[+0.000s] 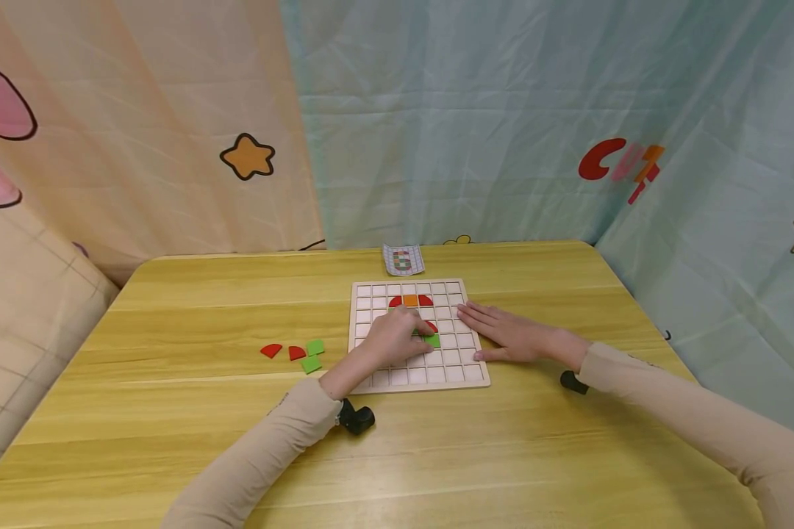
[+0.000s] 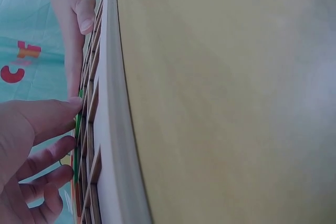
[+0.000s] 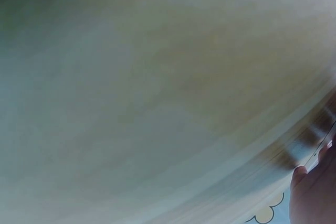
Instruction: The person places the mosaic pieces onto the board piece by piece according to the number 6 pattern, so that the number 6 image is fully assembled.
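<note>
A wooden grid board (image 1: 473, 373) lies on the table. The left hand (image 1: 393, 338) reaches over its middle, thumb and forefinger pinching a green square tile (image 1: 432, 340) at one cell; the left wrist view shows the thumb (image 2: 71, 107) against the green edge. The right hand (image 1: 516, 334) rests with straight fingers on the board's right edge. Set in an upper row are an orange square (image 1: 411, 300) between a red quarter-round tile (image 1: 395, 301) and another red one (image 1: 426, 300). A further red tile (image 1: 432, 326) shows just above the green one. The left hand hides other cells.
Left of the board lie two red quarter-round tiles (image 1: 271, 350) and two green squares (image 1: 312, 364). A small printed pattern card (image 1: 403, 260) lies behind the board. Printed curtains (image 1: 503, 147) hang behind the wooden table (image 1: 437, 455).
</note>
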Available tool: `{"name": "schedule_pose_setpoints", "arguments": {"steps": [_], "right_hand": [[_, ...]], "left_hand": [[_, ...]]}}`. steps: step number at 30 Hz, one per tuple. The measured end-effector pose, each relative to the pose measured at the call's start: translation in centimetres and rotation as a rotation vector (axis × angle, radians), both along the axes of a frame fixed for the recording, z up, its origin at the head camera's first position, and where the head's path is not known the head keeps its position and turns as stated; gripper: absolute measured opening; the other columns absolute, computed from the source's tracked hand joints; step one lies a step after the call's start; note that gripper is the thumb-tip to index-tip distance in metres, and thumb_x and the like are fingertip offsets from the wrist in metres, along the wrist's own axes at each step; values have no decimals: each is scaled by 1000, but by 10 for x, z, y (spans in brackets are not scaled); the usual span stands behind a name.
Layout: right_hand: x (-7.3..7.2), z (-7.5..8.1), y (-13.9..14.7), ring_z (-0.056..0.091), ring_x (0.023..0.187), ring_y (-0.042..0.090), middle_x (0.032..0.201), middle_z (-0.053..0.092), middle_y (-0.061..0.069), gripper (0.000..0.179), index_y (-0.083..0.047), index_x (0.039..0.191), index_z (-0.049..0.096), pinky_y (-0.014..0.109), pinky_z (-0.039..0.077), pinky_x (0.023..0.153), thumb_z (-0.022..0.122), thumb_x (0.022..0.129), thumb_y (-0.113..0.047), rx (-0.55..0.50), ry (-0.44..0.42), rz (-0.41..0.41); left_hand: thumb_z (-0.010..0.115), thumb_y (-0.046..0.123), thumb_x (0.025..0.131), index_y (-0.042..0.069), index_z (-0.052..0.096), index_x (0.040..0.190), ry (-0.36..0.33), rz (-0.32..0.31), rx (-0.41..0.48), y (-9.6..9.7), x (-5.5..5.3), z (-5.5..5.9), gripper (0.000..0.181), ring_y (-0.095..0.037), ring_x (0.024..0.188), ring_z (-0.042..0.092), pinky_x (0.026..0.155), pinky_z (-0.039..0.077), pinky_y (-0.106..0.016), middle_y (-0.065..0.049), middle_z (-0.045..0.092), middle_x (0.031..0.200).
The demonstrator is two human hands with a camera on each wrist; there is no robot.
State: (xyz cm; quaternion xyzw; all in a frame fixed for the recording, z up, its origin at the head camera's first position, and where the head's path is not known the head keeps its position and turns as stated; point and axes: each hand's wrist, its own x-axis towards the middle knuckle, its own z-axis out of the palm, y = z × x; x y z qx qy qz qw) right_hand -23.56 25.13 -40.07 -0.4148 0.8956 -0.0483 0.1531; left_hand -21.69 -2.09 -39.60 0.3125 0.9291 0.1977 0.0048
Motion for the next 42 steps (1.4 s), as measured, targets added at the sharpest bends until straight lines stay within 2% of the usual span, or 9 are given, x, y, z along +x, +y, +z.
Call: {"name": "schedule_pose_setpoints", "arguments": {"steps": [6,14,20,22,30,38,42], "right_hand": [[0,-1,0,3,150,27,163,2,6,79,-9,155,7,48,15,119,42,98,-51,3,7,6],[0,-1,0,3,151,27,164,2,6,81,-11,155,6,48,14,119,42,97,-54,4,6,-4],[1,-1,2,2,151,26,164,1,5,81,-12,156,6,48,15,119,42,97,-55,2,4,-14],[0,-1,2,2,151,27,164,1,5,81,-11,156,6,48,15,119,42,97,-54,-4,5,-12],[0,-3,2,2,151,27,164,1,5,82,-11,156,6,48,15,119,41,97,-55,-8,17,-2],[1,-1,1,3,150,28,163,2,6,81,-10,155,7,48,15,119,43,97,-53,-7,14,-2],[0,-1,1,3,151,27,163,2,6,81,-11,155,7,48,15,119,43,97,-54,-5,11,-2]], "left_hand": [[75,29,83,18,77,102,3,11,22,-3,2,0,22,-16,91,59,66,50,-29,2,69,95],[74,27,83,19,77,104,1,58,50,-12,7,3,22,-15,91,60,67,50,-31,2,70,96],[74,25,83,18,77,103,23,91,60,-23,7,6,22,-19,97,60,72,52,-38,0,72,104],[75,26,83,18,77,103,23,105,62,-27,7,7,22,-19,96,60,71,52,-36,0,72,105],[76,21,81,14,77,101,-9,168,112,-47,6,13,21,-17,87,57,63,42,-25,0,72,90],[73,21,84,13,75,105,-42,236,119,-71,11,18,23,-19,87,58,67,44,-28,-4,71,94],[73,22,84,12,74,107,-36,269,120,-89,15,20,25,-19,84,58,66,45,-29,-4,71,95]]}}
